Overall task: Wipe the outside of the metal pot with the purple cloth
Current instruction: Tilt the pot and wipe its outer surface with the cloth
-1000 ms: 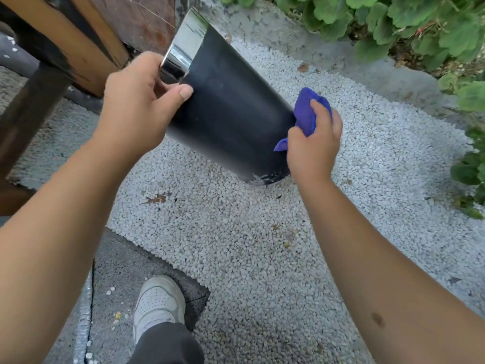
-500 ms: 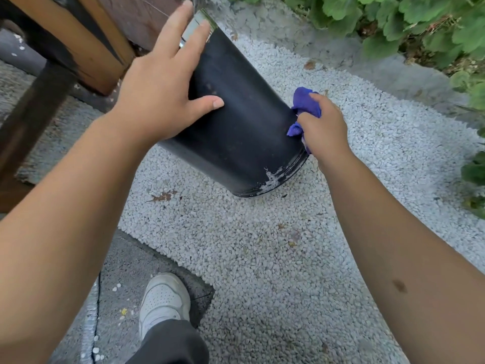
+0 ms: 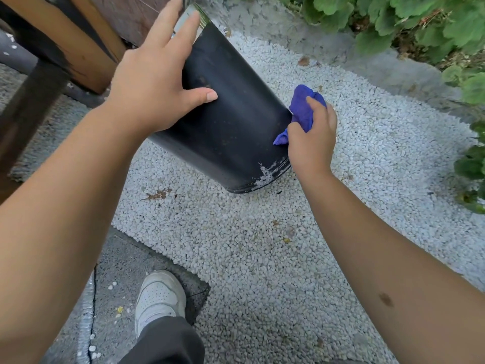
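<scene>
A tall black metal pot [image 3: 231, 122] leans tilted, its base on the white gravel and its shiny rim pointing up and away. My left hand [image 3: 157, 82] lies flat on its upper left side, fingers straight toward the rim and thumb spread across the wall. My right hand [image 3: 312, 137] grips a bunched purple cloth [image 3: 301, 111] and presses it against the pot's right side, near the base. Chipped paint shows at the bottom edge of the pot.
White gravel [image 3: 262, 245] covers the ground. A wooden frame [image 3: 73, 40] stands at the upper left, right behind the pot. Green plants [image 3: 420, 24] border a concrete kerb on the right. My white shoe [image 3: 157, 298] stands on a grey paving slab below.
My left hand let go of the pot's rim and now lies flat on its side. The pot turned, showing the chipped base edge. My right hand with the cloth slid down along the wall.
</scene>
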